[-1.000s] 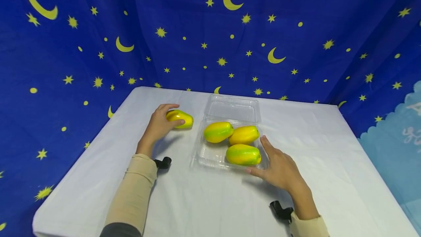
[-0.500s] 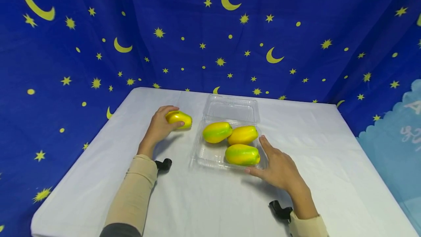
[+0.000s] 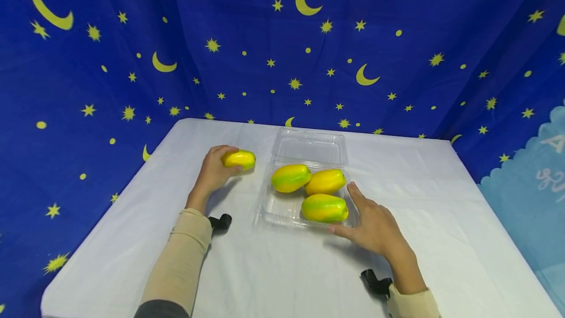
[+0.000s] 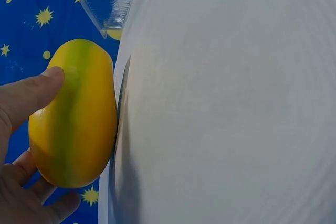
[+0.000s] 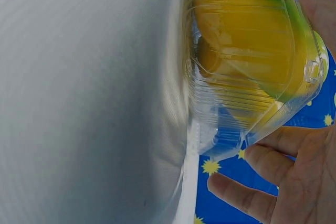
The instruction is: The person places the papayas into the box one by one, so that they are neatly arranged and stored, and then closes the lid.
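Observation:
My left hand [image 3: 215, 170] holds a yellow-green papaya [image 3: 240, 159] at the left of the table, its thumb on the near side. In the left wrist view this papaya [image 4: 73, 114] is close over the white cloth, with the thumb across its skin and the other fingers behind. A clear plastic clamshell box [image 3: 280, 207] lies with its lid folded back, and three similar papayas [image 3: 325, 208] sit in its base. My right hand [image 3: 375, 222] rests at the box's front right corner, thumb at the front rim and extended fingers along the side wall [image 5: 247, 93].
The clear lid [image 3: 311, 147] lies flat behind the box base. A white cloth [image 3: 282, 269] covers the table, and a blue star-and-moon curtain [image 3: 247, 18] hangs behind it. Black wrist mounts [image 3: 220, 223] stick out from both forearms.
My left hand has tightened round the papaya and raised it slightly, turning it a little. The right hand and the box with its papayas keep their places; the head view shifts slightly.

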A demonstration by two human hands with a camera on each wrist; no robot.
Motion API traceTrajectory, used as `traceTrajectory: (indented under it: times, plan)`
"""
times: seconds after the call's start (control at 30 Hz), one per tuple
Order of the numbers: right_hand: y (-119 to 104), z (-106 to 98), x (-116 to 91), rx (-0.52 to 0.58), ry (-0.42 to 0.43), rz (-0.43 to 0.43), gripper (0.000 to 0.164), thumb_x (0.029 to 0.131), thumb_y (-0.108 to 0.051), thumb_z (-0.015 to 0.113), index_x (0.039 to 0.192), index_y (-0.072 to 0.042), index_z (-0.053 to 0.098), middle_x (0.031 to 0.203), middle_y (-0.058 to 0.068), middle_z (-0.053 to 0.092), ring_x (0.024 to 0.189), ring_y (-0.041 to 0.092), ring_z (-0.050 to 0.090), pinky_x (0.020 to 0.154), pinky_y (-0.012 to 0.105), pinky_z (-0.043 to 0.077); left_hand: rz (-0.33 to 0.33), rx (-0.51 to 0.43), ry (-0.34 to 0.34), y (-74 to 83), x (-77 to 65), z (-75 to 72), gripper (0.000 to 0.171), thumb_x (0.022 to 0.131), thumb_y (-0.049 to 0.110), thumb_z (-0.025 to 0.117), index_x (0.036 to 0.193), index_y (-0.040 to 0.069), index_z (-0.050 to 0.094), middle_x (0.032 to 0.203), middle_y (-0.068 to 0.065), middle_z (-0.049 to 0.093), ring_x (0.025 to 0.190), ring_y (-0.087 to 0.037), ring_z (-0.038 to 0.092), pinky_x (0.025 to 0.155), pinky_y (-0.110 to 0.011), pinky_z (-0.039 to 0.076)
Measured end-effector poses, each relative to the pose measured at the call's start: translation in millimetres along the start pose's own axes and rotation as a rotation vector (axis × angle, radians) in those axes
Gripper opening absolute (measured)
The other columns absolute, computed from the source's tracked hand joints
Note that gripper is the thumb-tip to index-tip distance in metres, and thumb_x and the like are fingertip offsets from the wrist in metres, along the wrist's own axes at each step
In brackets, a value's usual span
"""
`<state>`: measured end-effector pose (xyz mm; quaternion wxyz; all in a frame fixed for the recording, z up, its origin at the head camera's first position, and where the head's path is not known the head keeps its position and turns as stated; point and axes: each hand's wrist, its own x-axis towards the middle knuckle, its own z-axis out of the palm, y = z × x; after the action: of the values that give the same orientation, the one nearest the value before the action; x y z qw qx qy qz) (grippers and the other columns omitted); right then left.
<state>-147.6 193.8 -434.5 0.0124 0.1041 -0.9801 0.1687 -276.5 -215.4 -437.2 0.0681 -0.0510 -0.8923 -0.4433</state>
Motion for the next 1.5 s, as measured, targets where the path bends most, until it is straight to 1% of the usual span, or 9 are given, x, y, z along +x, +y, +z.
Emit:
traceTrajectory:
  times: [0.13,0.4,0.7,0.9,1.03,1.13,1.3,1.5]
  plan:
    - [-0.2,0.5,-0.2,0.002,0.009,-0.005,0.121,0.072,-0.085,0.061,0.160,-0.010,0.023,0.161,0.012,0.036,0.130,0.044,0.055,0.101,0.063,0.046,-0.004,0.012,0.011,-1.4,0.7,3.1,0.049,0.084,0.012,0.080,0.130,0.012,0.064,0.145,-0.017,0.047,0.136,-0.037,0.044,0.117,-0.053,0.033]
    - [-0.2,0.1,-0.4,-0.009,0.005,-0.007,0.121,0.073,-0.085,0.061,0.160,-0.010,0.023,0.160,0.012,0.037,0.129,0.044,0.056,0.101,0.063,0.047,-0.011,0.044,0.027,-0.5,0.6,3.4,0.051,0.084,0.010,0.080,0.132,0.011,0.062,0.142,-0.020,0.047,0.134,-0.038,0.043,0.116,-0.053,0.033]
    - [0.0,-0.6,0.1,-0.004,0.000,-0.014,0.121,0.074,-0.084,0.062,0.160,-0.008,0.023,0.161,0.012,0.037,0.129,0.044,0.056,0.101,0.063,0.047,-0.066,0.084,0.056,1.9,-1.7,1.7,0.055,0.086,0.017,0.079,0.135,0.013,0.057,0.141,-0.022,0.044,0.132,-0.041,0.038,0.113,-0.057,0.031]
    - [0.8,-1.8,0.7,-0.004,0.010,-0.025,0.120,0.074,-0.083,0.063,0.159,-0.008,0.024,0.161,0.012,0.035,0.130,0.044,0.054,0.101,0.063,0.047,-0.076,0.053,0.072,1.4,-1.0,0.0,0.055,0.087,0.019,0.079,0.136,0.010,0.056,0.138,-0.023,0.046,0.129,-0.039,0.042,0.114,-0.054,0.034]
    - [0.8,-2.0,1.4,-0.003,0.004,-0.022,0.121,0.074,-0.083,0.063,0.160,-0.009,0.023,0.161,0.012,0.035,0.131,0.044,0.054,0.101,0.064,0.046,-0.054,0.018,0.079,2.6,0.3,-1.1,0.056,0.086,0.021,0.080,0.136,0.010,0.057,0.137,-0.021,0.049,0.127,-0.036,0.046,0.113,-0.053,0.037]
    - [1.4,-2.0,1.3,-0.004,0.003,-0.026,0.121,0.073,-0.085,0.061,0.160,-0.009,0.023,0.162,0.012,0.034,0.131,0.044,0.054,0.101,0.064,0.047,-0.039,0.002,0.095,6.8,1.4,-2.2,0.057,0.085,0.024,0.081,0.136,0.013,0.058,0.136,-0.019,0.050,0.126,-0.035,0.048,0.112,-0.052,0.039]
    - [3.0,-2.9,1.6,-0.005,0.018,-0.044,0.121,0.074,-0.086,0.060,0.159,-0.007,0.025,0.162,0.012,0.032,0.131,0.045,0.054,0.100,0.063,0.048,-0.028,-0.019,0.127,21.3,1.8,-6.3,0.058,0.085,0.033,0.081,0.136,0.020,0.057,0.138,-0.016,0.048,0.127,-0.033,0.048,0.111,-0.053,0.039]
    - [3.0,-1.3,0.6,0.011,0.015,-0.037,0.121,0.073,-0.085,0.062,0.159,-0.007,0.026,0.162,0.012,0.034,0.130,0.044,0.055,0.101,0.062,0.048,-0.008,-0.053,0.140,38.7,-4.3,-12.4,0.059,0.085,0.036,0.081,0.137,0.022,0.056,0.140,-0.012,0.048,0.128,-0.030,0.047,0.107,-0.053,0.040]
